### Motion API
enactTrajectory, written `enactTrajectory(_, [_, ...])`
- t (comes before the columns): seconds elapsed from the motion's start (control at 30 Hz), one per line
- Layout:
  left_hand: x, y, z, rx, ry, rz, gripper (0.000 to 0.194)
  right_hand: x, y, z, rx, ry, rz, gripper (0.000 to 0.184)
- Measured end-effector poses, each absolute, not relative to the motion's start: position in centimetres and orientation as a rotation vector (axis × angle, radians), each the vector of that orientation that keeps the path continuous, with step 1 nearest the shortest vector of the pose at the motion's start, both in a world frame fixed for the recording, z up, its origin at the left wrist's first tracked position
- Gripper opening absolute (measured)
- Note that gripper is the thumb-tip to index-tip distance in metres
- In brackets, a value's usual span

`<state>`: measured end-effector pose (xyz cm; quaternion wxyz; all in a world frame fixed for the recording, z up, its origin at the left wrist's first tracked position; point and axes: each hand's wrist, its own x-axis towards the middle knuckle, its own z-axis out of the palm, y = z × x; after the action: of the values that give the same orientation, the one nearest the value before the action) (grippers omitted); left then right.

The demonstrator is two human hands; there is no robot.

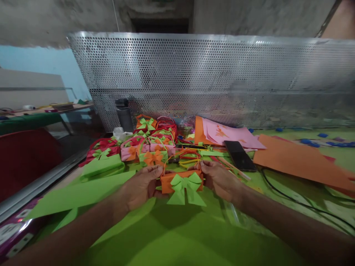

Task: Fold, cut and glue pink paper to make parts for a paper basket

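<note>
Between my hands is a small orange paper bag (pixel 167 184) with a thin orange handle and a light green bow (pixel 185 187) on its front. My left hand (pixel 144 183) pinches its left side, thumb on top. On the other side, my right hand (pixel 217 179) grips the bag's right edge near the handle's end. The bag is upright, held over a green sheet (pixel 172 236). Just behind it stands a green paper bag with an orange bow (pixel 154 158). Pink paper bags (pixel 129 152) and red ones (pixel 111 149) crowd together further left and back.
A black phone (pixel 240 156) lies right of centre. Behind it are pink sheets (pixel 235 135); orange sheets (pixel 302 164) lie to the right, with a black cable (pixel 288 197) running past. A dark bottle (pixel 124 115) stands before the perforated metal panel (pixel 177 74).
</note>
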<state>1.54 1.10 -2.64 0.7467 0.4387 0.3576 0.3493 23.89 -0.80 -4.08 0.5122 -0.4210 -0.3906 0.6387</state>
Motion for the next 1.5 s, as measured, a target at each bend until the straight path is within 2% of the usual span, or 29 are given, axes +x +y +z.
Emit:
enactTrajectory(0.2, [1.6,1.0,-2.4,0.945,0.806,0.767,0.021,23.7,-1.1,-3.7,-1.022,-0.986,1.529,0.035])
enactTrajectory(0.6, [1.4,1.2,-2.5,0.925,0.816,0.762,0.018,24.0,-1.0,-3.5,-1.152,-1.176,1.347,0.025])
enactTrajectory(0.77, [1.4,1.3,-2.2,0.904,0.845,0.781,0.015,24.2,-1.1,-3.3,-1.144,-1.336,1.091,0.042])
enactTrajectory(0.97, [1.1,1.7,-1.7,0.884,0.851,0.831,0.014,25.0,-1.7,-2.5,-1.105,-1.708,0.632,0.017])
enactTrajectory(1.07, [0.7,2.1,-1.6,0.878,0.85,0.846,0.016,25.3,-1.7,-2.4,-1.145,-1.967,0.384,0.03])
enactTrajectory(1.27, [0.5,2.6,-1.7,0.875,0.866,0.846,0.015,25.6,-1.3,-3.0,-1.176,-2.189,0.185,0.063])
enactTrajectory(1.37, [0.7,2.3,-1.7,0.879,0.863,0.838,0.018,25.6,-1.1,-3.4,-1.232,-2.238,0.096,0.065])
enactTrajectory(1.5, [0.9,2.0,-1.6,0.877,0.856,0.831,0.018,25.6,-0.9,-3.9,-1.246,-2.26,-0.031,0.057])
